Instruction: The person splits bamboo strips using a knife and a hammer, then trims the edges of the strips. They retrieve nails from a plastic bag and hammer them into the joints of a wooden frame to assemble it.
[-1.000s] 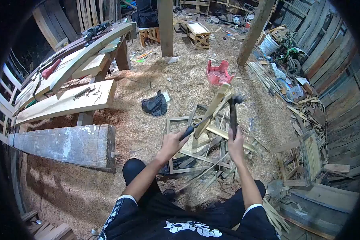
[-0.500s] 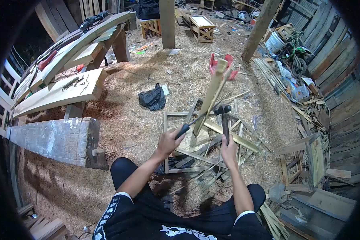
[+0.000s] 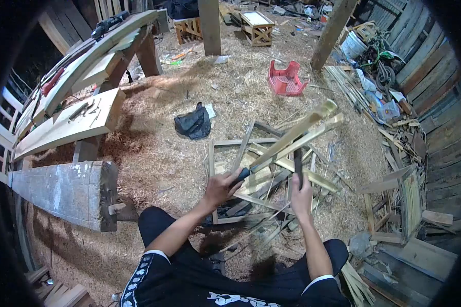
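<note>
My left hand [image 3: 221,190] is closed round the dark handle of a tool [image 3: 244,175], whose blade end lies at a split bamboo piece [image 3: 305,125]. The bamboo slants up to the right, its far end forked in two. In my right hand [image 3: 301,192] is the handle of a hammer [image 3: 298,161]; the hammer's head is hidden behind the bamboo. Beneath both hands, wooden frames [image 3: 235,143] and loose strips lie on the shavings. Another bamboo strip [image 3: 312,179] crosses the frames.
A pink plastic stool [image 3: 287,84] lies ahead. A black bag [image 3: 193,123] is on the floor. Thick timber [image 3: 61,189] and planks on a bench [image 3: 71,120] stand at the left. Wooden posts [image 3: 210,30] rise ahead; scrap wood [image 3: 394,204] is at the right.
The bamboo has tipped from nearly upright to a low slant toward the right, and its fork looks wider. The hammer head has gone out of sight behind it.
</note>
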The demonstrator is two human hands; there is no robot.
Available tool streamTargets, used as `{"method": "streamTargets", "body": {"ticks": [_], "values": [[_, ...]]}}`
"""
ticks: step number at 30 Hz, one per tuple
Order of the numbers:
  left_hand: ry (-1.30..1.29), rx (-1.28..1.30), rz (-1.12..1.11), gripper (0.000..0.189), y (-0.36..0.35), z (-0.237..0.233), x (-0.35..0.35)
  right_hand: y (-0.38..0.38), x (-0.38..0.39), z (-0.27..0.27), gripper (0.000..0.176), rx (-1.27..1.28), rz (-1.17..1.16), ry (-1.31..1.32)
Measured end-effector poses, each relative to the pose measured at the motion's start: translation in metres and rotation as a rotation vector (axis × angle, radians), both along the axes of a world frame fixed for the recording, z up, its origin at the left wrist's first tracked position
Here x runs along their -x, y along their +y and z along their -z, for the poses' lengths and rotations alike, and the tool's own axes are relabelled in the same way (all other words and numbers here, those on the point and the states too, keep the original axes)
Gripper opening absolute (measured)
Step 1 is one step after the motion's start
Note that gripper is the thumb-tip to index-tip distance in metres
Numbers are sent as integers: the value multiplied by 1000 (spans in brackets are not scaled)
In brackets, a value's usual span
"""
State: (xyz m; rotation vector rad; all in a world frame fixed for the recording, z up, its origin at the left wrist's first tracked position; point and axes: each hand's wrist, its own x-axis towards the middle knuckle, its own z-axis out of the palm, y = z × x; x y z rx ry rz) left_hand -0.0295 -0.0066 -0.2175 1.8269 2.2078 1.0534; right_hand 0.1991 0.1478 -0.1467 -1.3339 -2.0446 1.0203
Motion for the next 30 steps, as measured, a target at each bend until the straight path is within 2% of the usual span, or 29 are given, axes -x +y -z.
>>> {"method": "streamTargets", "body": {"ticks": [2,4,5,6,8,9,10,12,14,16,17,18,20,22,24,26,28,30], "values": [[-5,-33,1,48,4,-1,3,4,-8,3,46,-65,11,37],[-16,-56,7,48,5,-1,4,6,-4,14,43,-277,101,94],[-15,-40,0,47,6,-1,5,1,-8,15,41,-91,89,114],[-17,-24,-9,46,6,-1,5,7,-7,22,41,-96,90,120],[1,24,-8,46,5,2,3,13,-11,48,45,-37,-71,-85],[27,66,-14,45,6,3,6,11,-7,44,45,-68,-74,-136],[38,57,-24,45,9,4,10,14,-2,39,45,-78,-82,-125],[6,9,-24,46,5,10,6,7,-4,19,44,106,-19,3],[-42,33,-8,47,0,10,7,4,-5,9,45,61,-3,52],[-63,42,-23,45,-2,10,11,2,-2,19,45,-116,82,164],[-111,72,-49,44,-2,13,12,5,2,42,43,-448,82,217],[-104,69,-43,44,-2,14,14,6,1,43,43,-451,90,222],[-86,102,-95,44,-3,19,16,7,-7,44,42,153,-64,-141],[-103,41,-103,43,-4,41,24,6,-11,81,43,126,-102,-176],[-124,-26,-146,43,-5,44,33,-1,-15,106,46,-34,-73,-98],[-102,42,-131,43,-7,33,29,4,-11,64,48,-4,-114,-101],[-95,81,-84,45,-10,42,30,1,3,21,51,81,-79,-19],[-153,48,-11,47,-8,39,25,-5,7,19,48,69,-22,23]]}}
